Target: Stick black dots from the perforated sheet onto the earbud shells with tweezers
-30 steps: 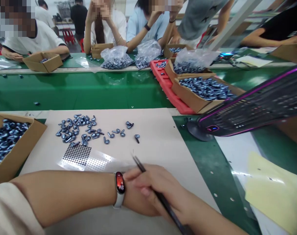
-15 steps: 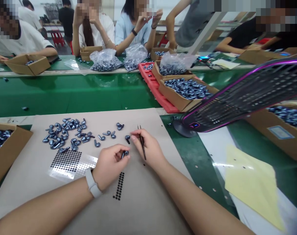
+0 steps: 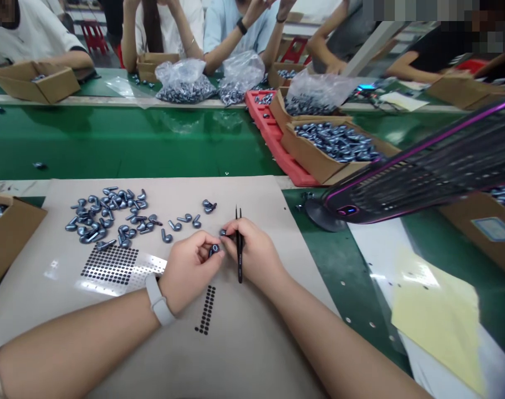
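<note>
Fingers (image 3: 205, 245) of the left hand (image 3: 189, 271) pinch a dark earbud (image 3: 214, 250) together, while the right hand (image 3: 252, 250) grips black tweezers (image 3: 239, 260) upright just beside it.

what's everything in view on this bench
loose earbuds: dozens, blue-grey, on the mat
dot sticker sheet: one, black dots, on the mat
mat: one, beige, under the hands
cardboard box: one of several, brown, full of earbuds, far right
plastic bags: three, clear, earbuds inside, far side
fan: one, black, purple rim, right
tweezers: one pair, black, in right hand
held earbud: one, blue-grey, in left hand
left hand: white wristband, holding earbud
right hand: holding tweezers
</note>
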`<state>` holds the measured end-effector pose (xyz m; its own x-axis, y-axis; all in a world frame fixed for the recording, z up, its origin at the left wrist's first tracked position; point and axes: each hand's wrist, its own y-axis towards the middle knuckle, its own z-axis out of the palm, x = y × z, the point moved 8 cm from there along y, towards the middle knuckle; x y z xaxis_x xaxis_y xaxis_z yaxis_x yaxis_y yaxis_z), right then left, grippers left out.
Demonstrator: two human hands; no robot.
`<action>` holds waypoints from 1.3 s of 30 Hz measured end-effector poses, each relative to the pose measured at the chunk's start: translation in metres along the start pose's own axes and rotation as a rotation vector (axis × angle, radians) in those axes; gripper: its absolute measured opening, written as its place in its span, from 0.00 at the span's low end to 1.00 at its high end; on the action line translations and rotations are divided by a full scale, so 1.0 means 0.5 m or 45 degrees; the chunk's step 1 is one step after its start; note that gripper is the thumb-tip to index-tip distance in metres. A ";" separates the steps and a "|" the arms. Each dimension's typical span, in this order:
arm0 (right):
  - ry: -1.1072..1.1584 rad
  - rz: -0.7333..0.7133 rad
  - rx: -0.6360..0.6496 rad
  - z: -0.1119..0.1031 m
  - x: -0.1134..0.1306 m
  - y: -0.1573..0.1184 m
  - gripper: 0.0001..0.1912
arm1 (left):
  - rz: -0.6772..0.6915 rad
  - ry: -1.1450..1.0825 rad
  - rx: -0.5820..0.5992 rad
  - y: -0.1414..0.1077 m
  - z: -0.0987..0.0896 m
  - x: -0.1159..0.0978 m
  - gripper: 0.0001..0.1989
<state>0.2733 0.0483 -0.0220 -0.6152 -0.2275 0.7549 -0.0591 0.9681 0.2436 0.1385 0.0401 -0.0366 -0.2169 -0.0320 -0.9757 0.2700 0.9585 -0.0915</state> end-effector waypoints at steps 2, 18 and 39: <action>0.008 -0.007 -0.005 -0.002 0.003 -0.002 0.04 | 0.014 0.025 -0.003 0.001 0.000 0.000 0.05; -0.132 -0.077 0.123 0.003 0.015 -0.011 0.07 | 0.113 0.188 -0.137 0.001 -0.019 -0.011 0.07; -0.135 -0.176 0.229 0.016 0.034 -0.021 0.10 | 0.209 0.598 0.069 0.020 0.013 -0.032 0.13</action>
<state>0.2573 0.0352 -0.0163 -0.6702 -0.3556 0.6514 -0.2815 0.9339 0.2202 0.1506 0.0483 -0.0232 -0.5629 0.2609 -0.7843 0.3819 0.9236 0.0331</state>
